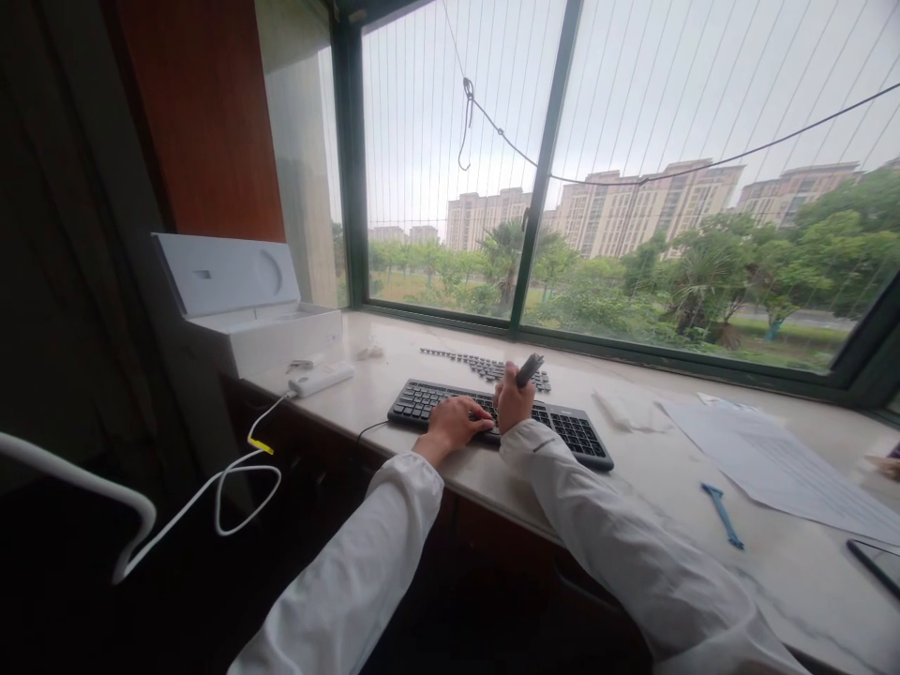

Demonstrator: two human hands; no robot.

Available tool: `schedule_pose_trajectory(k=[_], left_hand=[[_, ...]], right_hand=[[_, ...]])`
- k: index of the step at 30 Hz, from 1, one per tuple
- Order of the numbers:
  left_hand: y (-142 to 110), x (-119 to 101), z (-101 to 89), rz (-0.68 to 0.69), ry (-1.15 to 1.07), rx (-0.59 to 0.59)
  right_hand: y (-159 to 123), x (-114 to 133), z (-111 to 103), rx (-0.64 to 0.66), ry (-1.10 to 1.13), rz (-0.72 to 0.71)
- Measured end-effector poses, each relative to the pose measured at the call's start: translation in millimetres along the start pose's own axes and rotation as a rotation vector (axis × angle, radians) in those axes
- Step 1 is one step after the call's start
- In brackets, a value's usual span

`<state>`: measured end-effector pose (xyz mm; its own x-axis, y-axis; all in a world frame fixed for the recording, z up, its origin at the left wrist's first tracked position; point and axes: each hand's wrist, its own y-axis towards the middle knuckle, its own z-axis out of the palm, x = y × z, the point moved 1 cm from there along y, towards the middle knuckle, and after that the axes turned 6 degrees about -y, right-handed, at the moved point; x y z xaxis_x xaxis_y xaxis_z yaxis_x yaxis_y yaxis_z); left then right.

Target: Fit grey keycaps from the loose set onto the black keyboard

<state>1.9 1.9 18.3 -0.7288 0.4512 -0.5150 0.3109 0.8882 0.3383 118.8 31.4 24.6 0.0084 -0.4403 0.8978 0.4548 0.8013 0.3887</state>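
Note:
A black keyboard [422, 398] lies along the front part of the marble-patterned sill. Keycaps fill its left section, while the right section looks stripped to bare key sockets. My left hand [452, 420] rests over the middle of the keyboard, its fingers stretched toward my right hand and touching the keys. Upright in my closed right hand [513, 401] is a dark-handled tool [530, 369]; its working end points down to the keyboard and is hidden by the hand. Behind the keyboard, loose black keycaps [485, 366] are laid out in rows.
To the left stand an open white box [281, 333] and a white power strip [322, 379], its cable hanging off the edge. On the right lie paper sheets [766, 459], a blue tool [722, 516], a clear plastic wrapper [629, 412] and a dark flat device [876, 565]. Windows rise behind.

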Motion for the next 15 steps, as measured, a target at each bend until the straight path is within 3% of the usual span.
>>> schedule_pose_trajectory(k=[3, 7, 15], left_hand=[[-3.6, -5.5, -2.2, 0.022, 0.007, -0.017], [-4.2, -10.5, -1.3, 0.036, 0.029, -0.035], [-5.2, -14.0, 1.7, -0.009, 0.042, -0.042]], right_hand=[[11.2, -5.6, -5.7, -0.098, 0.174, 0.122], [18.9, -16.8, -9.4, -0.172, 0.239, 0.290], [22.8, -39.3, -7.4, -0.154, 0.098, 0.289]])
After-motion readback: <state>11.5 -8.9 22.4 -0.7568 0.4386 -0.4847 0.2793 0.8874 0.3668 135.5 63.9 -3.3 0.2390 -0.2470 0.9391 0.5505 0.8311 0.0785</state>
